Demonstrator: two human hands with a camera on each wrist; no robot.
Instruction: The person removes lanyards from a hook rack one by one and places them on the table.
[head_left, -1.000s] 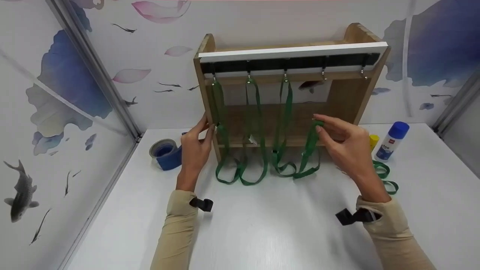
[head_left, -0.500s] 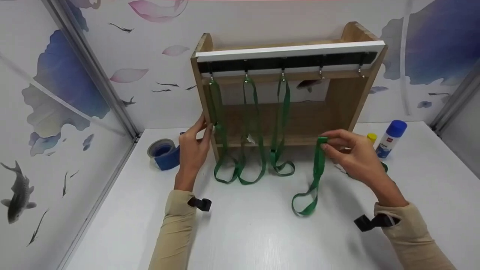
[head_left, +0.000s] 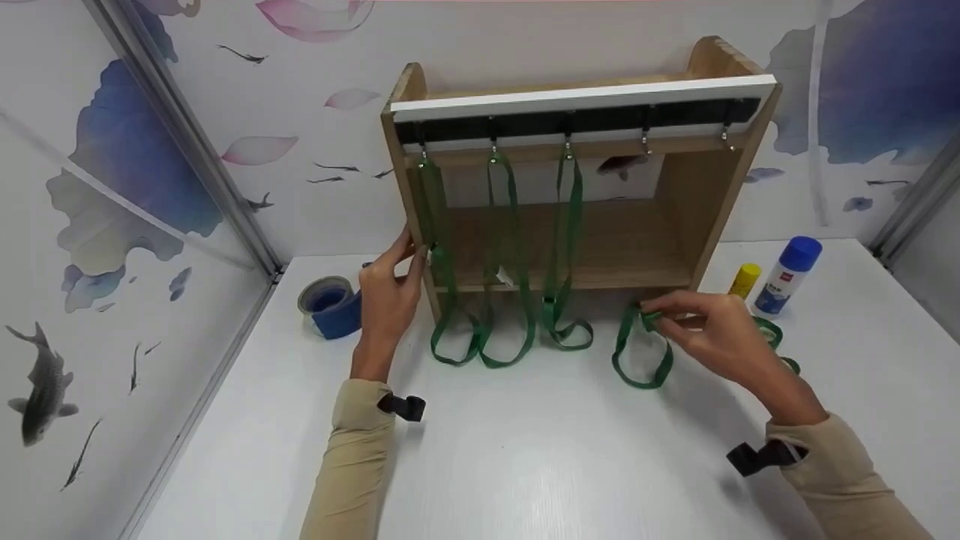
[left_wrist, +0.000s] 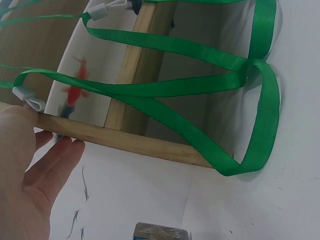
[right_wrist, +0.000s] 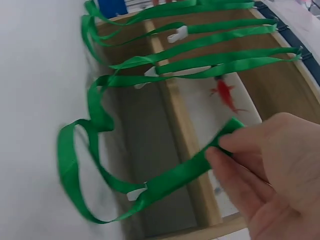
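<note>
A wooden shelf (head_left: 690, 187) carries a black rail (head_left: 611, 122) with several metal hooks along its front. Green lanyards hang in loops from the three hooks at the left, among them one lanyard (head_left: 575, 217) near the middle. Two hooks further right, including a bare hook (head_left: 645, 142), hold nothing. My left hand (head_left: 388, 292) grips the shelf's left side panel (left_wrist: 150, 150), thumb and fingers on either side. Low before the shelf, my right hand (head_left: 720, 337) pinches another green lanyard (right_wrist: 175, 175) by its end. Its loop droops below the fingers, and a white clip (right_wrist: 136, 193) shows on it.
A blue tape roll (head_left: 337, 319) lies left of the shelf. On the right stand a blue-capped glue stick (head_left: 787, 277) and a smaller yellow tube (head_left: 745, 280). A green strap (head_left: 766, 330) lies on the table, partly behind my right hand. A patterned wall rises behind.
My right hand has come down and to the right from in front of the shelf opening, bringing the pinched lanyard along. My left hand stays on the side panel.
</note>
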